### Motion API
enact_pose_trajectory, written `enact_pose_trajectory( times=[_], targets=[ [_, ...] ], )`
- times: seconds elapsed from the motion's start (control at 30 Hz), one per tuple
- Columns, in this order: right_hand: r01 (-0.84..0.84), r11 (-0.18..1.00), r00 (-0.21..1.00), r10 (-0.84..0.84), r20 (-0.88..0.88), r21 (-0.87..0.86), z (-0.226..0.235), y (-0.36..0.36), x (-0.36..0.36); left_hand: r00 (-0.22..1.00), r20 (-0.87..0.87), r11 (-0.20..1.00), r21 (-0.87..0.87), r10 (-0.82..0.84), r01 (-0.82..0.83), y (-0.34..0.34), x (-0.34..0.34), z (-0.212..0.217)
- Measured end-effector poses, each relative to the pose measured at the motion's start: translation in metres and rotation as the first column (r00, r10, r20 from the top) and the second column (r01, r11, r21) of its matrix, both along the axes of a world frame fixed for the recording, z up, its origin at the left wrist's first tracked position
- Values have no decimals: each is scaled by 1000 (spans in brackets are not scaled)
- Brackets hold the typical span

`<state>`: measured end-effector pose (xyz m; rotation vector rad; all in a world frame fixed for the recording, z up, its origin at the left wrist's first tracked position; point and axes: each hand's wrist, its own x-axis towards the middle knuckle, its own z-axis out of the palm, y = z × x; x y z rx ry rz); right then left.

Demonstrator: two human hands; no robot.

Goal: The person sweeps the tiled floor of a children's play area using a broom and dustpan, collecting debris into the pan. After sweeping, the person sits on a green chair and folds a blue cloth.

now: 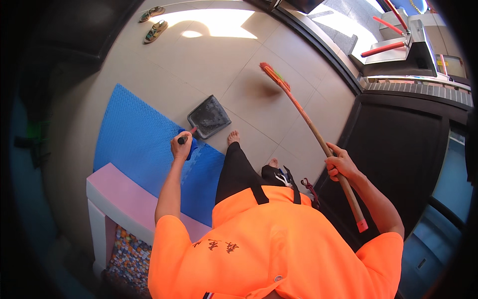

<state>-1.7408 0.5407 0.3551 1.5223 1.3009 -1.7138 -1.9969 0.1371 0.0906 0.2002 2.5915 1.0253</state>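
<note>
My left hand [181,145] is closed round the dark handle end of a dustpan [209,117]. The black pan lies ahead of that hand, over the tiled floor beside the blue mat. Something blue shows just under the hand, too hidden to name. My right hand [341,162] grips the wooden stick of a broom [311,120]. The broom slants away to the upper left, its orange-red head [273,75] above the tiles with a shadow under it. Its pinkish end cap sticks out behind my right forearm. Broom head and dustpan are apart.
A blue foam mat [134,124] covers the floor at left, next to a pink and white padded wall [124,192] around many small coloured pieces [127,254]. Two shoes [156,31] lie at the far left. A dark door frame [318,42] and black panel [393,149] bound the right.
</note>
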Motion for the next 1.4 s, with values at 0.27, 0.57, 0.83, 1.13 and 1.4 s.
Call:
enact_pose_trajectory(
  times=[0.27,0.57,0.83,1.13,1.4],
  targets=[
    [92,922,996,-79,51,-376,-27,-66,-32,993,24,993,-22,117,-116,1,11,-7],
    [187,890,963,-249,-100,-416,15,8,-59,939,136,949,-42,316,-313,-2,1,-2],
    [370,918,897,-393,-204,-143,-61,193,-85,700,224,709,54,678,-703,25,19,23],
    [650,745,754,-657,4,-153,-154,385,-137,258,231,224,161,938,-961,66,26,38],
    [643,759,753,-651,-93,-102,-198,351,-278,206,195,162,219,959,-962,104,-23,30]
  ],
)
